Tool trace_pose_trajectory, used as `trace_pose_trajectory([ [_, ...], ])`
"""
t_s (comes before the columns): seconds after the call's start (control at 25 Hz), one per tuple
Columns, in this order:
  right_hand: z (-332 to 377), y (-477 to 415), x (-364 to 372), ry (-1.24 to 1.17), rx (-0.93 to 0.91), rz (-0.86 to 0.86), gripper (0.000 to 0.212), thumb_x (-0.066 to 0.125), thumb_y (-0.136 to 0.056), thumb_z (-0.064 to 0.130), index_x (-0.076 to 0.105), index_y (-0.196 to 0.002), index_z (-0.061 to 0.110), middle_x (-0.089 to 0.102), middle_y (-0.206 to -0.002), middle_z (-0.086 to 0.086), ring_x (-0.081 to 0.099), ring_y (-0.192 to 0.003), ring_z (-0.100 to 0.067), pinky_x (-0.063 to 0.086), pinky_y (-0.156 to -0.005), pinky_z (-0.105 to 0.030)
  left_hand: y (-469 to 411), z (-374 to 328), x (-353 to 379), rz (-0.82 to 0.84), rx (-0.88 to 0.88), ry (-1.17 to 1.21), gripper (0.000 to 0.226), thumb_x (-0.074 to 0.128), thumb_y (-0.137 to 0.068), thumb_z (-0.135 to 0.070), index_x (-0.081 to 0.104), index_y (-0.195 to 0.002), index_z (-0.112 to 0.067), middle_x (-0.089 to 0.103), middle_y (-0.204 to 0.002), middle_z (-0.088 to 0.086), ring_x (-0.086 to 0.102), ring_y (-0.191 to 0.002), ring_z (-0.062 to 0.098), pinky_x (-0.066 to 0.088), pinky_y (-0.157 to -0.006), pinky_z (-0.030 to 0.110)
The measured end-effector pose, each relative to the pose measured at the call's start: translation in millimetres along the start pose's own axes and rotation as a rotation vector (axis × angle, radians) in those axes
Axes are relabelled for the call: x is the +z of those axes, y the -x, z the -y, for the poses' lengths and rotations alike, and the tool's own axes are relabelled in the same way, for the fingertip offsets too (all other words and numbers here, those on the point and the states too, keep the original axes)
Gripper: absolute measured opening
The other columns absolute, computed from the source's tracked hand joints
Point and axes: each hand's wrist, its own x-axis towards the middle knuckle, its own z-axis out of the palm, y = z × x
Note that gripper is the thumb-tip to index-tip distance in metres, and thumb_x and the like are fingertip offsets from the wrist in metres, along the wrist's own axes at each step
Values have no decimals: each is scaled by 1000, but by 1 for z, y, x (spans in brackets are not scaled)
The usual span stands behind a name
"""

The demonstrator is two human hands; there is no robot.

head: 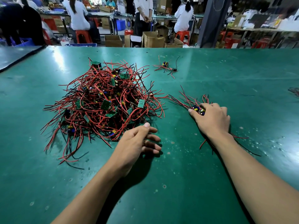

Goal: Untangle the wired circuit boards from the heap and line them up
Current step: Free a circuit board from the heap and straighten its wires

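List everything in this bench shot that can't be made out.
All in the head view:
- How many boards are in the bundle: the right hand covers it.
- The lower boards of the heap: buried under red and black wires.
- The board count in the far cluster: too small.
- The wires at the right edge: cut off by the frame.
- Whether the left hand pinches a thin wire: too fine to tell.
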Motion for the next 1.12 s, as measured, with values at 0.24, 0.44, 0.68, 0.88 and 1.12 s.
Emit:
trace_pose_trajectory([
  [0.24,16,8,-17,38,-15,109,82,57,-79,78,50,-142,27,46,-146,-10,34,-136,-32,30,-107,-47,1,1,1,-17,32,3,28,50,-101,-27,62,-108,-3,68,-89,19,67,-66,30,59,-67,44],
  [0.44,68,54,-12,-296,-262,-43,44,66,-87,55,70,-118,24,63,-120,-5,54,-115,-27,41,-96,-39,5,3,-4,-298,337,-46,19,61,-96,-12,52,-109,-23,69,-98,12,66,-59,27,59,-54,50],
  [0.68,95,91,11,-718,-188,178,9,69,-90,28,76,-92,24,73,-88,9,66,-80,-6,51,-79,-24,-1,2,-5,-376,269,-1,27,51,-100,-9,55,-125,-18,71,-105,4,63,-50,25,51,-45,30],
  [0.88,88,87,-2,-1129,-34,337,22,62,-98,32,72,-87,16,71,-74,6,59,-56,-8,46,-55,-24,4,3,-2,-374,464,-387,24,60,-95,-8,66,-115,-19,73,-106,-13,71,-85,3,57,-77,24],
  [1.12,86,82,-21,-1412,199,685,27,71,-85,38,69,-91,12,72,-82,-3,60,-60,-9,47,-54,-20,10,12,5,-142,767,-868,32,65,-87,-14,69,-117,-24,74,-104,-11,59,-82,-8,44,-76,8],
])
